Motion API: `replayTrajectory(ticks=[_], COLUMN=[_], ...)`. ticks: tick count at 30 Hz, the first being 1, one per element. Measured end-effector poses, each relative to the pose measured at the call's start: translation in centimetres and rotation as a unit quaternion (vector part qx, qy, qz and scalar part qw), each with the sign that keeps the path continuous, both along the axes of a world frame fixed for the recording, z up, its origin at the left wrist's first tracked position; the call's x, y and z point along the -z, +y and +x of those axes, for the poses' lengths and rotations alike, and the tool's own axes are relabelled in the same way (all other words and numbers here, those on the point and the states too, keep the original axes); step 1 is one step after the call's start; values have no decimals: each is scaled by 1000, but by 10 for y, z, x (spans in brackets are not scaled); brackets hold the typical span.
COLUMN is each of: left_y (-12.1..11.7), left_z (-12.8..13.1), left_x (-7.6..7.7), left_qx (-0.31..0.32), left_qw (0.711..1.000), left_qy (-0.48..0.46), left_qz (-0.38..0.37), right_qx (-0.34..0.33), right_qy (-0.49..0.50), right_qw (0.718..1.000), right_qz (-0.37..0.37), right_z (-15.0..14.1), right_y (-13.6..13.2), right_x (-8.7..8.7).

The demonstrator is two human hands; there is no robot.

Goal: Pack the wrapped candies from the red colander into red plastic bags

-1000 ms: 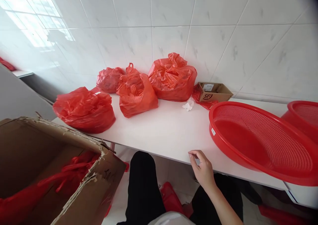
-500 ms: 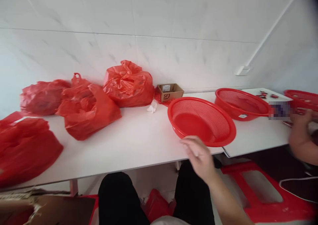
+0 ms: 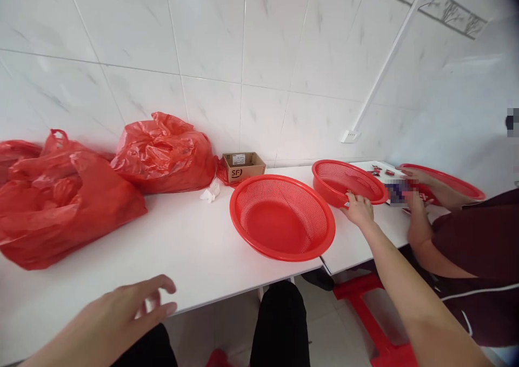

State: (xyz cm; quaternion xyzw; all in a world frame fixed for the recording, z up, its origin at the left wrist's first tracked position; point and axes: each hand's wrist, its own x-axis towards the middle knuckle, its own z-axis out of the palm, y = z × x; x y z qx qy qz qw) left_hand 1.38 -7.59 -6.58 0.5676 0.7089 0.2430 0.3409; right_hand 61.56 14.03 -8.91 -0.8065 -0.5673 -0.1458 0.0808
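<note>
Along the front edge of the flat white worktop (image 3: pixel 190 237), seen from the head camera, sits a round red plastic basket (image 3: pixel 277 227) with lots of little holes in its side. It is right by the line where two tops meet. Just behind it and to its right is a second round red plastic basket (image 3: pixel 329 193), closer to the back edge.

The right hand (image 3: pixel 360 209) reaches over to the second basket. Its fingers touch the front of the rim, but I cannot tell if they grip it. The left hand (image 3: pixel 130 313) is over the front edge, to the left of the first basket. Its fingers are bent and apart from the thumb, with just air between them.

Near the back edge is a small brown cardboard box (image 3: pixel 249 171) with "SF" on it. A crumpled bit of white paper (image 3: pixel 210 191) lies in front of it, to the left. Farther left, a big puffy red plastic bag (image 3: pixel 166 159) sits by the tiled wall (image 3: pixel 214 48). A floppy red plastic bag (image 3: pixel 97 205) sits left of that, nearer the front edge.

At the right, a person in a dark red top (image 3: pixel 474 240) works at the worktop. A red plastic stool (image 3: pixel 367 315) is below the front edge.
</note>
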Motion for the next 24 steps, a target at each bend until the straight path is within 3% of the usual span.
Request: replayTrajectory(ticks=[3,5,7,11,14,20,24], left_y=[5,11,20,47,74,123,107], left_z=[43,74,103,145,170,230,240], left_x=[2,2,4,8,13,26,33], left_qx=[135,174,169,99,107,164,175], left_qw=[985,968,940,878,849,864,884], left_qy=[-25,-113,-232,-426,-487,-456,-410], left_qz=[-104,-138,-186,-197,-175,-139,-143], right_qx=[-17,-33,-43,-55,-85,-157,-270], right_qy=[-8,-7,-2,0,-19,-41,-35], right_qw=[1000,999,999,998,993,974,941], right_qz=[15,18,21,40,80,159,199], right_z=[-1,-3,-2,4,3,-36,-78], right_y=[-2,-6,-12,-39,-72,-136,-162], right_x=[16,19,14,-16,-49,-104,-119])
